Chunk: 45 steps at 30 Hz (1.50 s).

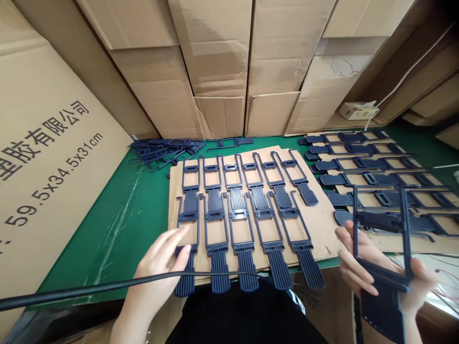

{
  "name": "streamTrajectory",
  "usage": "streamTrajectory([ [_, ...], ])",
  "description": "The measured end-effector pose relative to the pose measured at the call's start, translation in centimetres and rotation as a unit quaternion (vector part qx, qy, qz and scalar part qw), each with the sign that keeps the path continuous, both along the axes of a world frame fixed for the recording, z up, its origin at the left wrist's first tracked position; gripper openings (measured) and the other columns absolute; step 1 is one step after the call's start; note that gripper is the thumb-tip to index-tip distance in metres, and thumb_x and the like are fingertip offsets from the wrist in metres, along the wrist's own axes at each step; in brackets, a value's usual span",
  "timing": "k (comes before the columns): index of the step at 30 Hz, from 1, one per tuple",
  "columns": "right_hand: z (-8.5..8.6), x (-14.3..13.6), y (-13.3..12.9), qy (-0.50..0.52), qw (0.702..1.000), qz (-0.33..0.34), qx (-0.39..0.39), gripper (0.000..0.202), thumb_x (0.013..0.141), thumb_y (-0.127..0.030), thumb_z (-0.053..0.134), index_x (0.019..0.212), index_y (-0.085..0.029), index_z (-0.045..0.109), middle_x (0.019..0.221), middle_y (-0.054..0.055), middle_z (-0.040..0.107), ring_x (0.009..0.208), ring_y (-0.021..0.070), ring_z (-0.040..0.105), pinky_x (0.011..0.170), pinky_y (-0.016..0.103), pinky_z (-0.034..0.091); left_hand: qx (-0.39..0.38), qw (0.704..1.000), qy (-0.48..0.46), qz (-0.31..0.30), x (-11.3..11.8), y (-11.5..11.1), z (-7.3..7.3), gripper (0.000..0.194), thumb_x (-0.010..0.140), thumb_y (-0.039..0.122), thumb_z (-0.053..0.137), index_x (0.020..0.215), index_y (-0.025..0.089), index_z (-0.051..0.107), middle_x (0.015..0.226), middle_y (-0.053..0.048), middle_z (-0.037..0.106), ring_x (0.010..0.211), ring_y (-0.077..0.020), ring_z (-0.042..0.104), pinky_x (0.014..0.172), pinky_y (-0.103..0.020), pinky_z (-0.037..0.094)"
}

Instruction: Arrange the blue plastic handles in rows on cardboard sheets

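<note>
My right hand is closed around a dark blue plastic frame, raised at the right with its wide tab pointing down toward me. Over the near-left corner of a flat cardboard sheet, my left hand has its thumb and fingers apart. It rests on or just above the leftmost frame of the near row; whether it touches is hard to tell. Similar frames lie on the sheet in two rows, a far row and this near one, ribbed tabs toward me. Each has a small slotted crosspiece.
Another cardboard sheet at the right holds several more frames. A loose pile and a single frame lie at the back of the green table. Cardboard boxes wall the back and left. A black cable crosses in front.
</note>
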State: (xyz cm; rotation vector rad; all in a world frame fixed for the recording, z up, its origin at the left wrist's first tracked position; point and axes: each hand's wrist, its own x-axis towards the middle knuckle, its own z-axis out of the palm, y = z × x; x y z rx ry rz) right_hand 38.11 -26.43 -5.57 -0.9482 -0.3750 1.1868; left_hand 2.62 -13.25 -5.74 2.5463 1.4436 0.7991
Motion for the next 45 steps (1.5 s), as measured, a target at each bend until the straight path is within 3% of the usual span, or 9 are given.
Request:
streamTrajectory([
  [3,-0.4,0.0,0.6,-0.021,0.998,0.055,0.002,0.068,0.065,-0.069,0.049,0.113,-0.023,0.062,0.097,0.009,0.048,0.051,0.0116,0.028,0.024,0.021,0.010,-0.014,0.999,-0.018,0.026,-0.6,0.7,0.0,0.035,0.087,0.031,0.050,0.121,0.026,0.052,0.113,-0.002,0.058,0.098,-0.0162,0.059,0.085,-0.026,0.049],
  [7,-0.5,-0.6,1.3,-0.037,0.997,0.068,-0.019,0.071,0.070,-0.073,0.043,0.114,-0.022,0.064,0.092,0.010,0.050,0.053,0.0119,0.033,0.025,0.018,0.021,0.002,0.999,-0.040,0.029,-1.0,1.3,-0.1,0.039,0.087,0.029,0.050,0.126,0.025,0.048,0.110,-0.003,0.058,0.095,-0.0157,0.059,0.088,-0.028,0.047],
  [10,-0.5,-0.5,1.6,-0.096,0.993,0.029,-0.059,0.062,0.069,-0.068,0.055,0.111,-0.023,0.065,0.101,0.009,0.055,0.061,0.0136,0.047,0.035,0.020,0.040,0.000,0.999,-0.035,0.039,-0.9,1.4,-0.1,0.038,0.087,0.029,0.049,0.125,0.025,0.048,0.110,-0.004,0.058,0.095,-0.0160,0.059,0.088,-0.029,0.046],
  [13,-0.9,0.1,1.7,-0.208,0.961,-0.042,-0.179,0.061,0.059,-0.052,0.074,0.112,-0.024,0.064,0.110,0.008,0.059,0.083,0.0223,0.059,0.061,0.030,0.055,-0.025,0.998,-0.019,0.057,-0.8,1.4,-0.1,0.035,0.087,0.034,0.048,0.121,0.024,0.052,0.107,-0.003,0.059,0.089,-0.0150,0.060,0.076,-0.024,0.049],
  [15,-1.4,0.5,1.8,-0.338,0.897,-0.089,-0.272,0.070,0.056,-0.049,0.075,0.118,-0.021,0.060,0.107,0.008,0.061,0.094,0.0275,0.058,0.080,0.040,0.052,-0.049,0.997,-0.007,0.064,-0.6,1.4,-0.1,0.035,0.087,0.037,0.047,0.119,0.024,0.054,0.106,-0.003,0.060,0.083,-0.0141,0.060,0.070,-0.023,0.049],
  [19,-2.5,0.5,2.3,-0.614,0.688,-0.148,-0.356,0.081,0.060,-0.059,0.061,0.123,-0.008,0.055,0.110,0.013,0.058,0.105,0.0334,0.052,0.095,0.049,0.039,-0.076,0.995,0.003,0.068,-0.4,1.4,-0.3,0.037,0.087,0.041,0.045,0.119,0.025,0.055,0.107,-0.003,0.060,0.080,-0.0135,0.060,0.073,-0.023,0.049],
  [21,-3.0,0.2,2.5,-0.658,0.643,-0.138,-0.366,0.083,0.064,-0.062,0.054,0.124,-0.005,0.054,0.112,0.015,0.057,0.105,0.0330,0.051,0.092,0.047,0.041,-0.086,0.994,0.003,0.070,-0.3,1.4,-0.4,0.039,0.087,0.042,0.045,0.122,0.025,0.053,0.107,-0.003,0.060,0.080,-0.0132,0.060,0.071,-0.023,0.048],
  [27,-3.3,0.1,2.8,-0.685,0.611,-0.096,-0.384,0.081,0.071,-0.063,0.047,0.126,-0.003,0.052,0.118,0.017,0.054,0.111,0.0315,0.048,0.094,0.043,0.040,-0.128,0.988,-0.016,0.087,0.1,1.1,-0.5,0.059,0.086,0.046,0.047,0.139,0.026,0.031,0.103,-0.003,0.061,0.074,-0.0129,0.059,0.065,-0.023,0.048],
  [45,-4.3,0.7,2.9,-0.748,0.554,-0.049,-0.362,0.068,0.081,-0.058,0.046,0.122,-0.005,0.056,0.118,0.019,0.055,0.102,0.0349,0.051,0.088,0.046,0.042,-0.096,0.993,-0.014,0.064,0.7,1.1,-0.8,0.047,0.087,0.040,0.045,0.132,0.026,0.040,0.116,-0.006,0.055,0.084,-0.0152,0.061,0.070,-0.026,0.051],
])
